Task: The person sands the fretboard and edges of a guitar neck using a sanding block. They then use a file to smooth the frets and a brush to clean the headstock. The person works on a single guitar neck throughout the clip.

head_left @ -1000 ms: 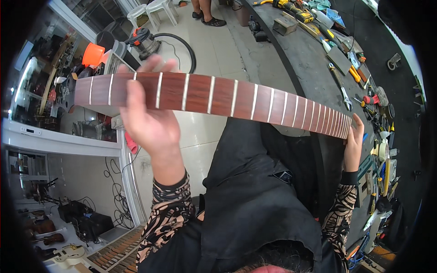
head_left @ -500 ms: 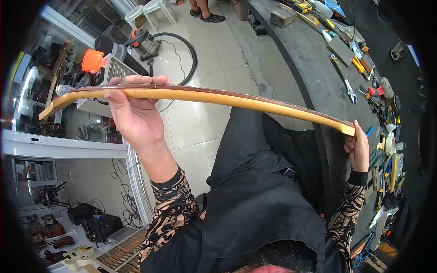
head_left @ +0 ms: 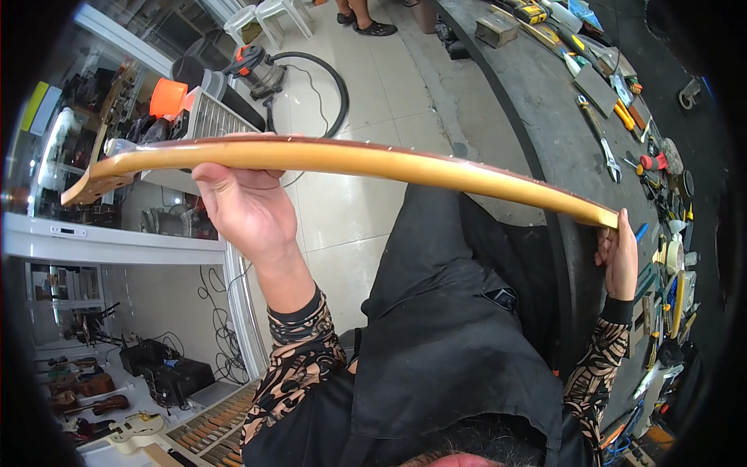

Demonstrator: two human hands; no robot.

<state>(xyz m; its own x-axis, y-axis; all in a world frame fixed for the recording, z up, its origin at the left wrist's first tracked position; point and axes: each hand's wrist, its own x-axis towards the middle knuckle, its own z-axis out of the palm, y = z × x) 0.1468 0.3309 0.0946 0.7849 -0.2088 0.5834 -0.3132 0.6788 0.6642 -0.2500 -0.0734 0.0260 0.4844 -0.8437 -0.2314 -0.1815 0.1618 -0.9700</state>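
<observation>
- Fingers of your left hand (head_left: pixel 253 214): closed about the fretted neck (head_left: pixel 350 159) near its headstock (head_left: pixel 99 177), thumb against the pale back.
- Fingers of your right hand (head_left: pixel 621 261): gripping the neck's opposite end, partly hidden.
- Fretted neck: held aloft, spanning in view from the floor (head_left: pixel 381 93) across the table's (head_left: pixel 554 128) curved edge.
- Wrench (head_left: pixel 603 146): lying on the table, inward from that edge.

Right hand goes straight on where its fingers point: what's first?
Likely the adjustable wrench on the workbench, though depth is unclear: the right hand might pass above it.
</observation>
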